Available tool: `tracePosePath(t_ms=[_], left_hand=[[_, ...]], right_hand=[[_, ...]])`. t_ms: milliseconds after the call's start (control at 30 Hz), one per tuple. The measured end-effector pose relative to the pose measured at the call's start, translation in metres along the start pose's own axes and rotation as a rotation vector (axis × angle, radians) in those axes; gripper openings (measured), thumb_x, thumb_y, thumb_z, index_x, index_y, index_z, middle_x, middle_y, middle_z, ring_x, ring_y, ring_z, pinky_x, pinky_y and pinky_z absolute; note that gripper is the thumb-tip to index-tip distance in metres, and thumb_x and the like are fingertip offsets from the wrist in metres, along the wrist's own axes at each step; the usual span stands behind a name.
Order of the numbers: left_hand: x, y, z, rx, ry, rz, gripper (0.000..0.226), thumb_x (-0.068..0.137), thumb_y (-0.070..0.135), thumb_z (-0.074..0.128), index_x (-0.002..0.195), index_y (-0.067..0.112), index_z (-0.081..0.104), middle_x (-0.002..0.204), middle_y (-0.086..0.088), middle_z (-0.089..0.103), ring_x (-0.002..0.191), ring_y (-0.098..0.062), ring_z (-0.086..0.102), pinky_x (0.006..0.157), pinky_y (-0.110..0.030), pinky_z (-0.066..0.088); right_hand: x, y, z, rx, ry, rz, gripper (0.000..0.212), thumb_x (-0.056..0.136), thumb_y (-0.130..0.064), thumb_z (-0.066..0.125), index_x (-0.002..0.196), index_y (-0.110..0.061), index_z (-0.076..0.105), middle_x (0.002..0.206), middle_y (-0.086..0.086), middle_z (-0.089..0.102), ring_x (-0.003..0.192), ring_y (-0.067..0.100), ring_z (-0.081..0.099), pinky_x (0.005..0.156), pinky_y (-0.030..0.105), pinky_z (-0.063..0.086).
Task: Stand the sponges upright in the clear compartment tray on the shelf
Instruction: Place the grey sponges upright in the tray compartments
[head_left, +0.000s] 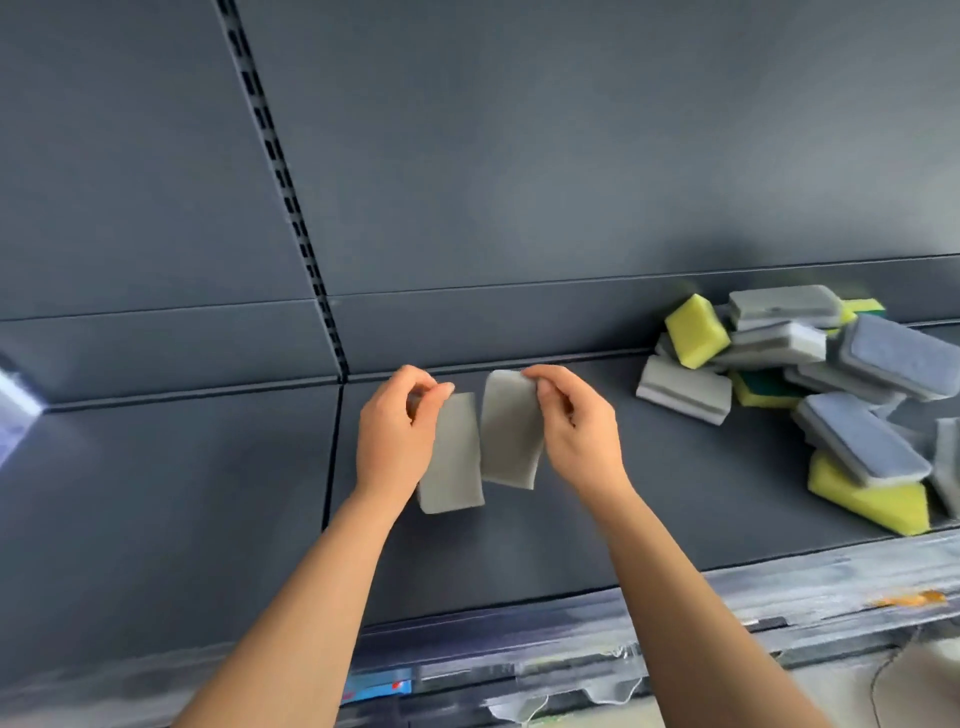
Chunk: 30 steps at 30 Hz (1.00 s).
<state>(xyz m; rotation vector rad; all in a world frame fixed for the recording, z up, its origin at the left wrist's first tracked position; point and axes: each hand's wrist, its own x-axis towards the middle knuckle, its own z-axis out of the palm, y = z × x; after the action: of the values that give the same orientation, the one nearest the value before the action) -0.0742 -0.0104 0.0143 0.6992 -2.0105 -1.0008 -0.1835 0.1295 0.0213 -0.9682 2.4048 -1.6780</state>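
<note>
The left hand (397, 431) pinches one grey sponge (452, 457) by its top edge, between the thumb and the bent fingers. The right hand (576, 426) pinches a second grey sponge (511, 431) in the same way, so both hands are narrow and each one is holding a sponge. The two sponges hang with the long side down, just beside each other, above the middle part of the shelf (649, 493), and they seem not to touch its surface. The heap of sponges (810, 384), grey, blue-grey and yellow, lies at the right end of the shelf, from near the back edge to the front edge. The clear tray I cannot find with certainty: a blurred transparent piece (613, 691) shows under the front edge of the shelf, but I cannot tell if this is the tray. My judgement is that the step in hand is to carry this pair to the tray and to set them in. To do it well, it is better to keep each sponge vertical as it is now and to lower one after the other into its own compartment, narrow end first. Each hand should let go only when the bottom end rests on the floor of the tray. A sponge is soft and light, so a pinch at the top can bend it; a grip lower on the sides would probably guide it better. The sponges may fall over if there is too much free room beside them.
</note>
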Motion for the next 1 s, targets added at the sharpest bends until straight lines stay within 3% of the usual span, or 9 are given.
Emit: tracePosePath(t_ms=[100,233,367,433,567,767,900,1000], left_hand=[[-0.007,-0.009,-0.032,-0.054,0.059,-0.129,0.021,0.08,0.031,0.068,0.067,0.019,0.057,0.064,0.013,0.06,0.059,-0.002,0.05,0.053,-0.014,0.038],[-0.02,-0.026,-0.084,-0.072,0.113,-0.239,0.018,0.074,0.033,0.073,0.067,0.02,0.062,0.07,0.012,0.064,0.065,-0.002,0.054,0.057,-0.011,0.04],[-0.036,-0.047,-0.15,-0.074,0.079,-0.283,0.007,0.074,0.029,0.074,0.076,0.028,0.068,0.079,0.018,0.067,0.074,0.006,0.058,0.062,-0.004,0.041],[-0.045,-0.058,-0.183,-0.104,0.042,-0.317,0.015,0.075,0.023,0.074,0.083,0.034,0.069,0.086,0.019,0.068,0.078,0.008,0.059,0.065,-0.006,0.043],[-0.064,-0.08,-0.257,-0.15,0.065,-0.335,0.025,0.078,0.014,0.072,0.087,0.037,0.069,0.087,0.021,0.069,0.079,0.007,0.061,0.067,-0.01,0.046],[-0.089,-0.11,-0.352,-0.11,0.181,-0.33,0.024,0.078,0.018,0.071,0.083,0.041,0.067,0.088,0.02,0.069,0.087,-0.002,0.063,0.073,-0.017,0.047],[-0.099,-0.127,-0.406,-0.082,0.231,-0.331,0.026,0.079,0.02,0.071,0.08,0.046,0.067,0.085,0.022,0.068,0.083,-0.002,0.062,0.073,-0.024,0.05],[-0.099,-0.135,-0.438,-0.089,0.272,-0.339,0.029,0.078,0.019,0.071,0.079,0.047,0.067,0.084,0.016,0.069,0.083,-0.009,0.063,0.063,-0.026,0.053]], right_hand=[[-0.005,-0.013,0.024,0.07,-0.13,0.049,0.019,0.096,-0.03,0.046,0.094,-0.034,0.064,0.08,-0.018,0.063,0.074,0.0,0.054,0.065,0.017,0.039],[-0.015,-0.034,0.06,0.104,-0.281,0.047,0.015,0.086,-0.038,0.062,0.1,-0.035,0.064,0.076,-0.015,0.059,0.063,0.0,0.05,0.059,0.011,0.04],[-0.034,-0.065,0.103,0.145,-0.379,0.04,0.02,0.085,-0.033,0.065,0.105,-0.032,0.065,0.084,-0.007,0.062,0.072,0.012,0.054,0.071,0.034,0.054],[-0.046,-0.082,0.126,0.156,-0.383,0.021,0.018,0.085,-0.031,0.066,0.103,-0.032,0.065,0.081,-0.008,0.061,0.071,0.012,0.052,0.072,0.037,0.055],[-0.079,-0.122,0.178,0.18,-0.409,-0.032,0.015,0.085,-0.032,0.066,0.098,-0.039,0.063,0.081,-0.01,0.061,0.07,0.009,0.052,0.065,0.025,0.046],[-0.13,-0.18,0.25,0.23,-0.388,-0.112,0.02,0.085,-0.027,0.066,0.091,-0.045,0.061,0.081,-0.015,0.061,0.064,0.001,0.046,0.062,0.011,0.042],[-0.155,-0.212,0.293,0.237,-0.387,-0.151,0.018,0.085,-0.025,0.066,0.095,-0.039,0.063,0.086,-0.019,0.061,0.067,0.0,0.048,0.063,0.007,0.04],[-0.162,-0.232,0.319,0.24,-0.402,-0.161,0.018,0.085,-0.025,0.066,0.098,-0.037,0.064,0.086,-0.019,0.061,0.067,0.0,0.048,0.064,0.006,0.04]])
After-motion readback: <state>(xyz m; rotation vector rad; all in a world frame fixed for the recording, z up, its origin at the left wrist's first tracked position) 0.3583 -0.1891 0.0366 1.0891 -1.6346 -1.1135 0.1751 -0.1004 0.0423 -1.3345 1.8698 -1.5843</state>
